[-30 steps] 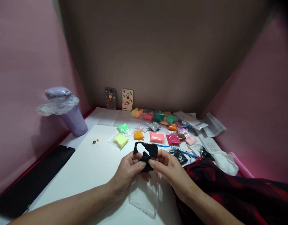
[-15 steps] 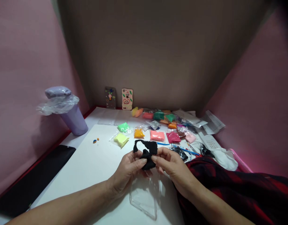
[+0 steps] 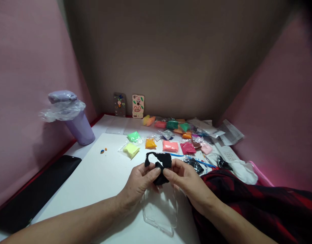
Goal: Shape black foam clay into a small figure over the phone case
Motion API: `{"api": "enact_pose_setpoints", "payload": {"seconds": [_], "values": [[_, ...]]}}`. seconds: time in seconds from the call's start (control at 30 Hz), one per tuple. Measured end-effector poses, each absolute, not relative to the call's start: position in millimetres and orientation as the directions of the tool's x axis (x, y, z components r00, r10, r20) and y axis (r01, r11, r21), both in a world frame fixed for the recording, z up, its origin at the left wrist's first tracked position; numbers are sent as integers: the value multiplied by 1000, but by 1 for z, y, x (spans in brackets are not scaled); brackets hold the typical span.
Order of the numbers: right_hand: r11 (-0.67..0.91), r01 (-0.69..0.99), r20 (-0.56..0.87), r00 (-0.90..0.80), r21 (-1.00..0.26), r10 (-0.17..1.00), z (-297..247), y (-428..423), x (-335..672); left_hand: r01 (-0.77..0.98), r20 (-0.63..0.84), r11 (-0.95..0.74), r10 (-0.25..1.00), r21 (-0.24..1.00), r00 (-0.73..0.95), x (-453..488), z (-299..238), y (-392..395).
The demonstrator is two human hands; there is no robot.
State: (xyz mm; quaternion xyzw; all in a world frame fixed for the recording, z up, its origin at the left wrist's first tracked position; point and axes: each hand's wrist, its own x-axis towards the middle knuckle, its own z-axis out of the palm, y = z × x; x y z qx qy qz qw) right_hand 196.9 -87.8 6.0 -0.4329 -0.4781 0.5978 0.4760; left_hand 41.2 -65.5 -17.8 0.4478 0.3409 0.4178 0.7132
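Note:
A clear phone case [image 3: 159,211] is held between both hands, tilted over the white board. Black clay [image 3: 163,158] covers its upper end, with a bare patch around the camera corner. My left hand [image 3: 140,179] grips the case from the left, its thumb on the black clay. My right hand [image 3: 185,174] grips the right side, and its thumb presses the clay beside the left thumb. The other fingers are mostly hidden behind the case.
Packets of coloured clay lie beyond my hands, among them a yellow packet [image 3: 131,150] and a coral one [image 3: 170,146]. Two decorated phone cases lean on the back wall, one a pink case [image 3: 138,106]. A purple cup [image 3: 82,128] stands left; checked cloth [image 3: 234,200] lies right.
The thumbs have shifted closer together on the black clay. The lower end of the clear case has swung slightly to the right.

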Motion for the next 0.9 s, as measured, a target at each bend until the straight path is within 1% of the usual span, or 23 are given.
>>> {"api": "enact_pose_setpoints", "payload": {"seconds": [0.1,0.2,0.33,0.47,0.6,0.73,0.9], "values": [[-114,-164,-86,-168,-980,982,2,-87,197,-231,-116,213,921,949,372,40,-19,-66],[-141,-173,-107,-190,-975,976,2,-87,196,-244,-109,200,934,949,341,40,-22,-67],[-153,-150,-122,-198,-977,973,6,-88,194,-263,-103,201,933,944,345,40,-23,-67],[-132,-149,-110,-151,-980,982,5,-88,194,-342,-121,271,908,900,401,41,-22,-63],[-124,-155,-93,-190,-980,977,0,-89,195,-403,-67,245,912,882,406,39,-23,-61],[-88,-112,-63,-204,-990,977,-4,-89,196,-354,-89,226,927,908,364,38,-25,-62],[-84,-87,-65,-201,-993,977,-7,-90,196,-294,-43,129,959,947,281,36,-27,-61]]}}
